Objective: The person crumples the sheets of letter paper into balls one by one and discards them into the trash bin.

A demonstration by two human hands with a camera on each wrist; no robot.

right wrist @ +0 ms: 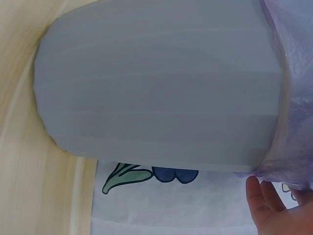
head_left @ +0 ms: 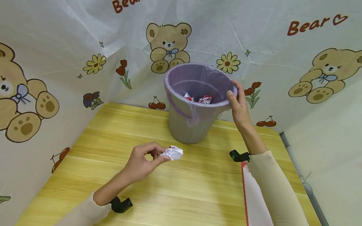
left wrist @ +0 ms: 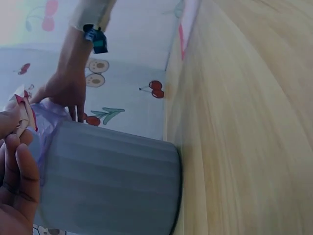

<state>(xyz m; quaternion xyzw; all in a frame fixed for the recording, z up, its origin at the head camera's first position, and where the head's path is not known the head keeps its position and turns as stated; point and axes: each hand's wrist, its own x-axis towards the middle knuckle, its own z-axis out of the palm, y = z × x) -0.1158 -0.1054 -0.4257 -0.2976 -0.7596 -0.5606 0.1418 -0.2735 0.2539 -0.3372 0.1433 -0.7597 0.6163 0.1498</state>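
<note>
Beige sleeves (head_left: 278, 188) lay nearest; left fingers (head_left: 158, 147) pinched crumpled paper (head_left: 173, 153), right fingers (head_left: 239, 90) gripped a bin (head_left: 183, 130), which strong pulling could tip.

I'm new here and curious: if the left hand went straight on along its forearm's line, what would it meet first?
Probably the bucket: the left hand, crumpled paper leading, points toward its lower side, though depth is hard to judge.
</note>
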